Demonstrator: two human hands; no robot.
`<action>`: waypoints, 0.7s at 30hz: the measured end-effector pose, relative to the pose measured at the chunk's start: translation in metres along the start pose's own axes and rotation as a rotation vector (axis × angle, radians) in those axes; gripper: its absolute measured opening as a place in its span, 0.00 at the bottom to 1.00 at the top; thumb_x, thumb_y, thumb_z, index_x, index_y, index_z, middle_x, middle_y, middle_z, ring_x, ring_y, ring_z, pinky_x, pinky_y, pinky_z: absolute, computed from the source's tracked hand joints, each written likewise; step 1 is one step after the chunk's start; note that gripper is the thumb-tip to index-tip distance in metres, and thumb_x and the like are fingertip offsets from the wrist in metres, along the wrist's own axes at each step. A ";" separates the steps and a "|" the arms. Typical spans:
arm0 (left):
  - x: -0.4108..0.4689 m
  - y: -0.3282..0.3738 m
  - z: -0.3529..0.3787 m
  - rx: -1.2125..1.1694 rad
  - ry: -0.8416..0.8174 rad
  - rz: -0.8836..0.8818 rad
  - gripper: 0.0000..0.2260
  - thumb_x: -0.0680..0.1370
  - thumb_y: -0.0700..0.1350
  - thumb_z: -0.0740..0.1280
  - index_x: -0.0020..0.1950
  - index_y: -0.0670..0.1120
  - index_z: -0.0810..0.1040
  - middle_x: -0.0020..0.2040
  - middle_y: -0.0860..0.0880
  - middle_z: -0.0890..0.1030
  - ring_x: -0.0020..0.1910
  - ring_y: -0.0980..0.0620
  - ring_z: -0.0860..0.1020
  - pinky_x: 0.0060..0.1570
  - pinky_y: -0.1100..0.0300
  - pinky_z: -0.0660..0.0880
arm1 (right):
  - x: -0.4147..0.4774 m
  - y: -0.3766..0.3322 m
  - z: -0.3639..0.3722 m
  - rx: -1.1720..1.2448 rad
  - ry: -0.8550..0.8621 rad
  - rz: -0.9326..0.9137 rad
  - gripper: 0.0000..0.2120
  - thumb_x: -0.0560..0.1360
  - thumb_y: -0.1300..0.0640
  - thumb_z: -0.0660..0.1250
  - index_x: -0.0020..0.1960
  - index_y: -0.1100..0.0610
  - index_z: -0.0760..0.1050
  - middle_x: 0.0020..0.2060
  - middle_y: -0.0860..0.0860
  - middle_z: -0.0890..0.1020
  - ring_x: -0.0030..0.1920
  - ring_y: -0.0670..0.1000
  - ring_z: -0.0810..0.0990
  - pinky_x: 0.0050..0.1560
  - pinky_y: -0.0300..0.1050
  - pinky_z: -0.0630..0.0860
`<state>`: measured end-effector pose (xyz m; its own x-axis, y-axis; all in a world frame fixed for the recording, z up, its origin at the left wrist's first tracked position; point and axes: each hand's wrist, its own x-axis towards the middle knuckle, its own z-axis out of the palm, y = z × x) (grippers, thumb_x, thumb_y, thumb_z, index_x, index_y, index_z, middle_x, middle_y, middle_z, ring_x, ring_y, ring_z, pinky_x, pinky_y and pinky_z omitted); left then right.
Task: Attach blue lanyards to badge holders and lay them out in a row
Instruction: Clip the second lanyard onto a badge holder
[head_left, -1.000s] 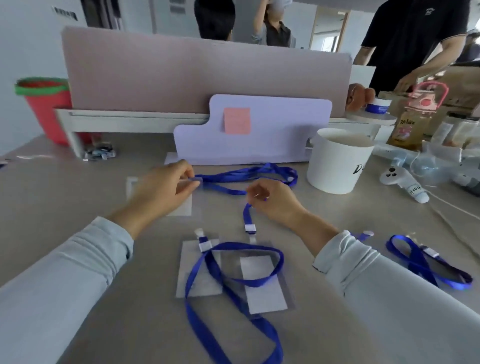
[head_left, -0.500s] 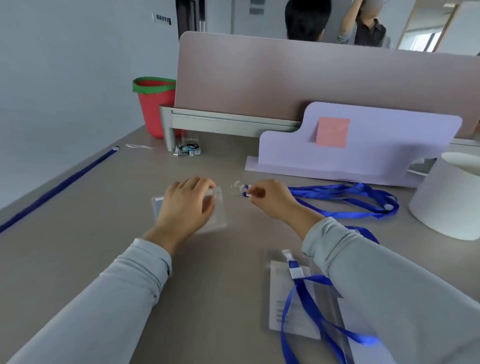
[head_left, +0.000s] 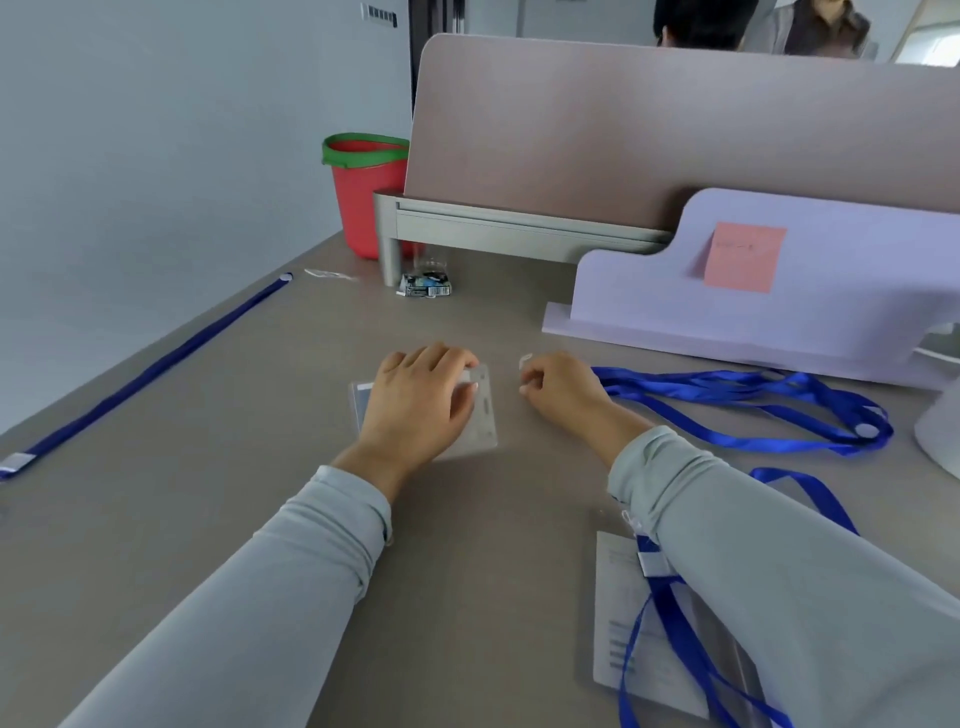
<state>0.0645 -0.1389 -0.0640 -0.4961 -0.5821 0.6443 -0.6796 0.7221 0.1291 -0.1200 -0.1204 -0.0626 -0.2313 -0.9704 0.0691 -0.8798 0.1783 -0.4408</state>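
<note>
Grey-brown desk (head_left: 218, 467) fills most of the view, with a pale blue wall on the left and a pinkish divider panel (head_left: 649, 119) across the far side. Red bucket with a green rim (head_left: 366, 192) sits at the far left end of the divider, and a lilac stand (head_left: 779, 306) with a pink sticky note (head_left: 744, 255) is off to the right.

Left hand (head_left: 421, 402) lies flat over a clear badge holder (head_left: 480, 415), fingers spread and pressing it to the desk near the middle. Right hand (head_left: 558, 387) is just beside it, fingers curled shut around the clip end of a blue lanyard (head_left: 753, 410) (the clip itself is tiny and a bit blurry), which trails off in glossy loops to the right.

Another lanyard (head_left: 150, 371) lies stretched out straight along the left edge. Near right, a finished badge holder (head_left: 618, 623) with its own blue strap is partly hidden under the right sleeve
</note>
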 end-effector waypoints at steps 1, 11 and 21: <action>0.000 0.000 0.000 -0.003 -0.005 -0.001 0.07 0.70 0.44 0.66 0.47 0.45 0.78 0.40 0.48 0.80 0.39 0.46 0.80 0.42 0.57 0.69 | 0.000 0.000 -0.002 0.005 -0.012 0.002 0.09 0.76 0.61 0.62 0.53 0.59 0.79 0.51 0.54 0.81 0.52 0.55 0.79 0.54 0.45 0.74; -0.003 0.007 -0.005 -0.048 -0.067 0.033 0.12 0.72 0.49 0.59 0.48 0.45 0.78 0.43 0.49 0.80 0.41 0.47 0.80 0.44 0.58 0.67 | -0.028 0.003 -0.019 -0.064 -0.247 -0.016 0.08 0.75 0.54 0.67 0.50 0.57 0.77 0.45 0.48 0.76 0.47 0.48 0.75 0.48 0.40 0.70; -0.012 0.027 -0.011 -0.162 -0.101 0.171 0.18 0.68 0.52 0.62 0.52 0.44 0.77 0.47 0.48 0.77 0.44 0.49 0.77 0.49 0.59 0.65 | -0.084 0.025 -0.035 0.160 0.071 -0.098 0.06 0.74 0.55 0.68 0.50 0.52 0.79 0.39 0.46 0.79 0.39 0.44 0.75 0.37 0.30 0.69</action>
<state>0.0576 -0.1081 -0.0601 -0.6536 -0.4746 0.5896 -0.4894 0.8592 0.1491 -0.1368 -0.0290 -0.0480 -0.1809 -0.9671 0.1790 -0.8238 0.0495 -0.5648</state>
